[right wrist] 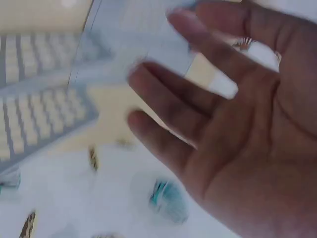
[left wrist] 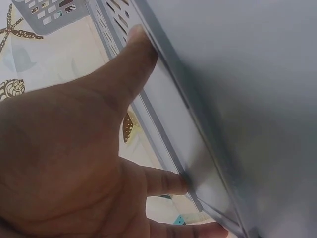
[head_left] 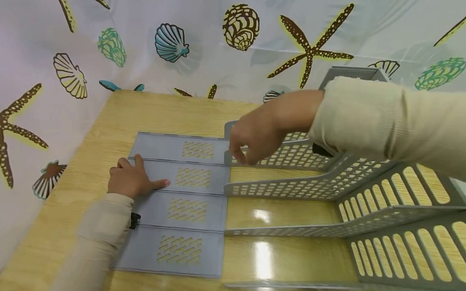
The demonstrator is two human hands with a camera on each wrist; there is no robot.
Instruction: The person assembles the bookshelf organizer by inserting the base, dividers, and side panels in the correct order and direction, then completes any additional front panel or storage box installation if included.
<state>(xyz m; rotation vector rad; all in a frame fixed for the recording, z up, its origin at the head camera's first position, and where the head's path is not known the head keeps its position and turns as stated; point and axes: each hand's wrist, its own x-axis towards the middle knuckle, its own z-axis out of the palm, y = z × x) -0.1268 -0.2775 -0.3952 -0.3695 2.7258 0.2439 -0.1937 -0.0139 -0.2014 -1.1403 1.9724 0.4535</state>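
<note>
My left hand (head_left: 129,178) lies on a flat grey plastic panel (head_left: 150,208), which has ridges across it and slotted patches. Its thumb (left wrist: 143,42) and spread fingers touch the panel's surface, as the left wrist view also shows. Over the near end of a grey file rack (head_left: 277,189) with perforated dividers, my right hand (head_left: 255,134) hangs in the air. Its fingers (right wrist: 163,94) are loosely bent, and nothing is between them; the right wrist view is blurred. The panel lies flat beside the rack's divider ends. My right sleeve hides part of the rack.
Both grey pieces lie on a light wooden table (head_left: 112,119). A white cloth (head_left: 211,73) printed with shells and starfish hangs behind and at the left. The rack's slotted base (head_left: 410,246) stands up at the right.
</note>
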